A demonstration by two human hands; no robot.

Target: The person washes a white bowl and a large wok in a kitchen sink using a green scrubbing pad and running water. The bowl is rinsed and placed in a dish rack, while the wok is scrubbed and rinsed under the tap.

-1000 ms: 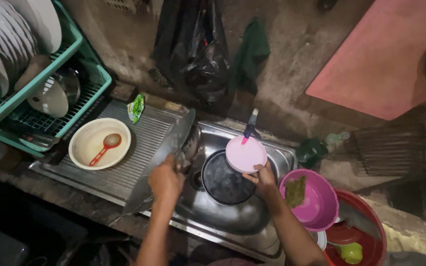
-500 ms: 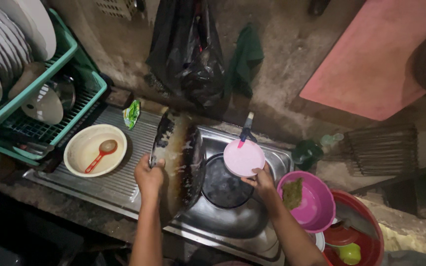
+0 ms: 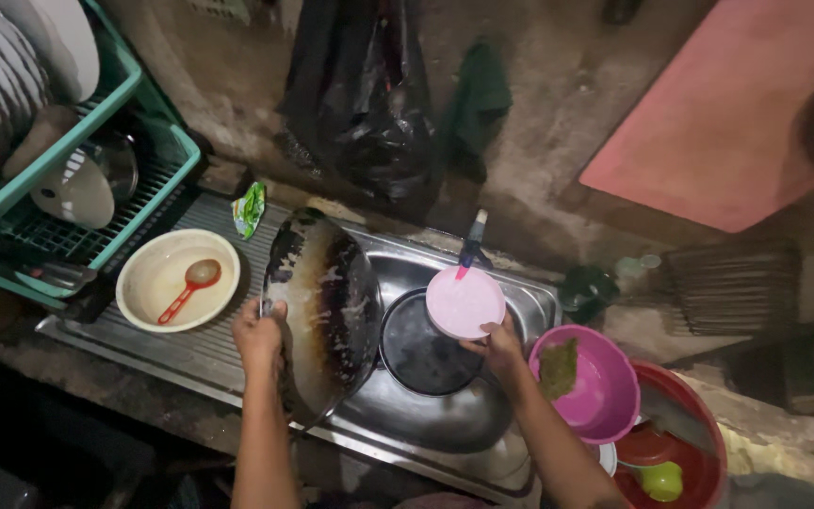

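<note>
My left hand (image 3: 258, 332) grips the rim of a large blackened wok (image 3: 324, 306), tilted on edge over the left side of the steel sink (image 3: 463, 424). My right hand (image 3: 495, 344) holds a small pink plate (image 3: 464, 302) above a dark round pan (image 3: 421, 353) that lies in the sink basin. A tap with a pink and blue spout (image 3: 471, 243) stands just behind the plate.
A cream bowl (image 3: 177, 280) with a red spoon (image 3: 188, 287) sits on the drainboard. A green dish rack (image 3: 58, 179) with plates and lids stands at left. A pink basin (image 3: 588, 385) with a green scourer and a red bucket (image 3: 678, 443) are at right. A black bag (image 3: 369, 104) hangs on the wall.
My left hand has turned the wok up on edge and shifted it left, so its stained inside now faces the camera. The pink plate stays over the sink.
</note>
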